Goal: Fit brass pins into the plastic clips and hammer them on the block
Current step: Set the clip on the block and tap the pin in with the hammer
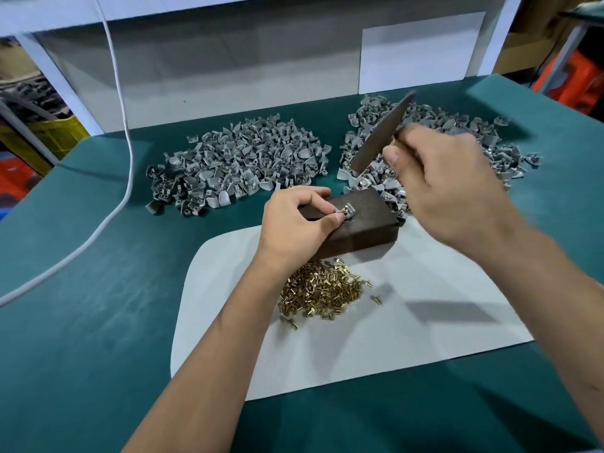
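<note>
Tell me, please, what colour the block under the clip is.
Dark brown; the block shows best in the head view.

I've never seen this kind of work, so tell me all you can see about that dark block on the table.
The dark brown rectangular block looks like wood or metal; which, I cannot tell. It lies flat, angled, on a pale sheet. A grey plastic clip with a brass pin stands on its top, pinched by the left hand, which rests on the block.

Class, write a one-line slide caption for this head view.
Left hand steadies a pinned clip on the block; right hand holds a flat bar above.
</note>
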A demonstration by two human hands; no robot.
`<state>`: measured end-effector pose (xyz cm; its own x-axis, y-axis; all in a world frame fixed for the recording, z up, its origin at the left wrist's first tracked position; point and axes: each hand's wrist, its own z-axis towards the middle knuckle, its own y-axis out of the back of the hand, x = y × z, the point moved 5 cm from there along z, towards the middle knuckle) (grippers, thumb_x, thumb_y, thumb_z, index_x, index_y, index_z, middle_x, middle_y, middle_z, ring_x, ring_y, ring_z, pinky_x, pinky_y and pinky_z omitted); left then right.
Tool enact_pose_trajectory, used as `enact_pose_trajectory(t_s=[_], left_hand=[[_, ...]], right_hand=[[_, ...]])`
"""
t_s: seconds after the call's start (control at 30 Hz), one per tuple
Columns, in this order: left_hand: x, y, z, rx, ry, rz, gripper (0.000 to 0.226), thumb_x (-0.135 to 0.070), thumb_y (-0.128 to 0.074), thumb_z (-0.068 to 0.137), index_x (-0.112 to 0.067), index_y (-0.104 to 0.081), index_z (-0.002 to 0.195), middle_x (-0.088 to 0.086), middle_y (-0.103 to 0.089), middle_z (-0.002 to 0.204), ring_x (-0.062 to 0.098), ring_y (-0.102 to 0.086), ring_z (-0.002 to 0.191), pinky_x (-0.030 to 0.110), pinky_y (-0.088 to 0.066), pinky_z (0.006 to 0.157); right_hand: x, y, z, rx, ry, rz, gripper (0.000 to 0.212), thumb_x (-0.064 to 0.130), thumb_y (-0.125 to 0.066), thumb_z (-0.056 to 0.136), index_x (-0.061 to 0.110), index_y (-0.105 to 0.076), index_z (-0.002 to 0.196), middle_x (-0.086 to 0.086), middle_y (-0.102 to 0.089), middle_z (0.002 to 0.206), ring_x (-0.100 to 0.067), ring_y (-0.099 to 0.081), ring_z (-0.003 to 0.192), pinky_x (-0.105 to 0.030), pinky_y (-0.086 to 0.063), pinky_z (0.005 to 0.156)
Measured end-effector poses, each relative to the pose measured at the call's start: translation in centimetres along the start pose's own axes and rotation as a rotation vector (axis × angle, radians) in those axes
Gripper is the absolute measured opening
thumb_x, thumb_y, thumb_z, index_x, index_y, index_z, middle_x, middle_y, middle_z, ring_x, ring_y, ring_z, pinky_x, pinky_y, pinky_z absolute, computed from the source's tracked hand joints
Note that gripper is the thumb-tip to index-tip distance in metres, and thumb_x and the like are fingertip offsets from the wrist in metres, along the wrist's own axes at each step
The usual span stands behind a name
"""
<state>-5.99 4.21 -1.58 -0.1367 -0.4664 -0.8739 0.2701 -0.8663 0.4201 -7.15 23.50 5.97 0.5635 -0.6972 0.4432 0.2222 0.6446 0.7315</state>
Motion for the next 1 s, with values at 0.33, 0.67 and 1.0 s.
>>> enact_pose_trajectory(t_s=[0.33,0.67,1.0], left_hand=[[-0.1,-0.1,0.0,0.002,0.041,-0.04,0.012,-0.008,-0.088,0.077,-0.011,-0.077,0.072,0.002,-0.074,0.117,0.01,-0.07,0.106,0.028,-0.052,0.099],[0.0,-0.2,0.0,0.008,0.084,-0.048,0.013,-0.007,-0.086,0.078,-0.014,-0.077,0.072,0.002,-0.073,0.12,0.011,-0.071,0.104,0.034,-0.054,0.101],[-0.1,-0.1,-0.1,0.016,0.101,-0.047,0.008,-0.007,-0.086,0.078,-0.008,-0.078,0.077,0.003,-0.072,0.121,0.008,-0.071,0.101,0.03,-0.054,0.099]], right_hand=[[2.1,-0.5,0.3,0.075,0.007,-0.184,0.022,0.041,-0.042,0.105,0.024,-0.055,0.102,0.003,-0.046,0.065,-0.03,-0.048,0.06,-0.035,-0.039,0.059],[2.1,-1.4,0.2,0.099,-0.012,-0.227,0.022,0.04,-0.043,0.106,0.023,-0.055,0.103,-0.001,-0.051,0.067,-0.03,-0.049,0.058,-0.036,-0.041,0.058],[1.5,-2.3,0.0,0.229,-0.074,-0.268,0.023,0.039,-0.043,0.107,0.02,-0.056,0.109,-0.003,-0.048,0.068,-0.034,-0.049,0.067,-0.04,-0.044,0.063]])
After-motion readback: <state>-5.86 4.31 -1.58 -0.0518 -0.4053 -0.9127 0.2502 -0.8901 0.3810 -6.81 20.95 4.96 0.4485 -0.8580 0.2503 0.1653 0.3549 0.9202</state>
